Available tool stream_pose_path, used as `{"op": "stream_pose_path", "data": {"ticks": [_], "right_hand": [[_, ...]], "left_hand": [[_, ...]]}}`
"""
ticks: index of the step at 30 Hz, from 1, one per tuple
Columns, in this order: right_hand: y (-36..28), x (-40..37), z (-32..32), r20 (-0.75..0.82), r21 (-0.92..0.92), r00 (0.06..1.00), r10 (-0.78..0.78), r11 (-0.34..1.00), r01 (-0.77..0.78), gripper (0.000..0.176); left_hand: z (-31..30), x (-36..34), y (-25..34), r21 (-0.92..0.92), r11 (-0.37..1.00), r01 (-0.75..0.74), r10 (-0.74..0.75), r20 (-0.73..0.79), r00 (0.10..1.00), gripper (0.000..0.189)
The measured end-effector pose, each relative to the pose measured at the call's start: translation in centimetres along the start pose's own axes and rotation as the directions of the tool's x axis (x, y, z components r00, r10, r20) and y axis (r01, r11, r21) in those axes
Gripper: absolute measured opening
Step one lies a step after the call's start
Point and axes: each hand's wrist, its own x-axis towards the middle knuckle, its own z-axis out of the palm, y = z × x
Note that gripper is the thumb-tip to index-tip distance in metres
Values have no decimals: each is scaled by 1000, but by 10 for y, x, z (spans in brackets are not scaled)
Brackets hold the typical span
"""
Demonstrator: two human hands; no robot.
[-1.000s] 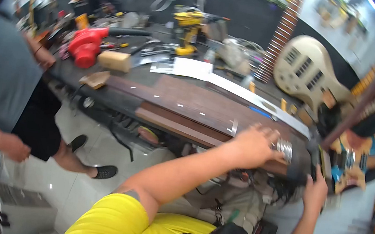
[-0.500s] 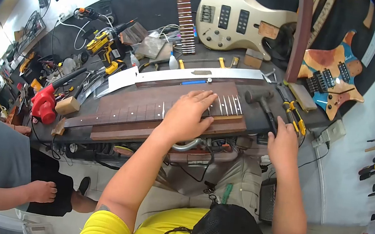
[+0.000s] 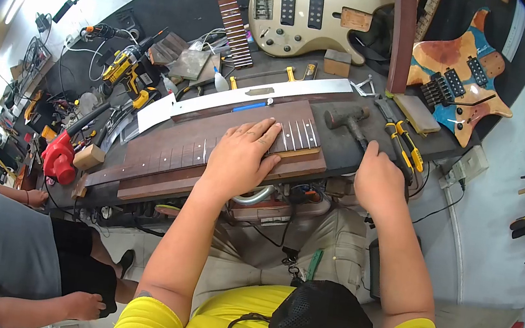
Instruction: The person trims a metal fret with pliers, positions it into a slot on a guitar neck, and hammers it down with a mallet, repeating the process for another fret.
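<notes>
Few frets (image 3: 310, 132) were in, other slots (image 3: 182, 155) bare. Left hand (image 3: 237, 159) lay open on fretboard (image 3: 153, 165); right hand (image 3: 380, 183) at hammer (image 3: 347, 117), grip unclear.

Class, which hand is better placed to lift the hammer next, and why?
Probably the right hand: its fingers are at the handle of the hammer, while the left hand lies across the fretboard.

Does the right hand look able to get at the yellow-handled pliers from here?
Probably yes: the yellow-handled pliers lie on the bench close beside the right hand, and nothing seems to cover their grips.
</notes>
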Motion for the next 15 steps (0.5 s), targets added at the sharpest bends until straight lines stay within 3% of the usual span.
{"op": "stream_pose_path", "data": {"ticks": [1, 5, 7, 9, 11, 12, 14, 15], "right_hand": [[-4, 1, -2, 78, 18, 995, 63, 998, -64, 48], [-6, 2, -6, 114, -7, 988, 102, 995, -102, 48], [8, 6, -8, 27, 222, 998, 56, 973, -61, 46], [32, 11, -4, -63, 525, 997, 44, 851, -5, 57], [35, 4, -29, 234, 892, 969, 79, 379, -246, 49], [30, -4, -35, 243, 880, 968, 70, 405, -250, 49], [15, -22, -45, 127, 944, 989, 72, 299, -143, 47], [12, -27, -53, 135, 933, 989, 58, 329, -147, 47]], "left_hand": [[0, 0, 0, -2, 1000, 2, -2, -1, 1000, 58], [3, -1, 2, 9, 1000, 5, -4, -19, 1000, 60], [2, -2, 1, -4, 1000, 11, -11, -28, 1000, 61], [2, -2, 1, 33, 999, 4, -3, -19, 1000, 63], [4, -3, 0, 39, 999, 8, -7, -35, 999, 63], [6, -4, -1, 58, 998, -3, 5, -38, 999, 64], [5, -5, 0, 64, 998, 14, -11, -42, 999, 64], [6, -5, 0, 87, 996, 8, -5, -32, 999, 63]]}}
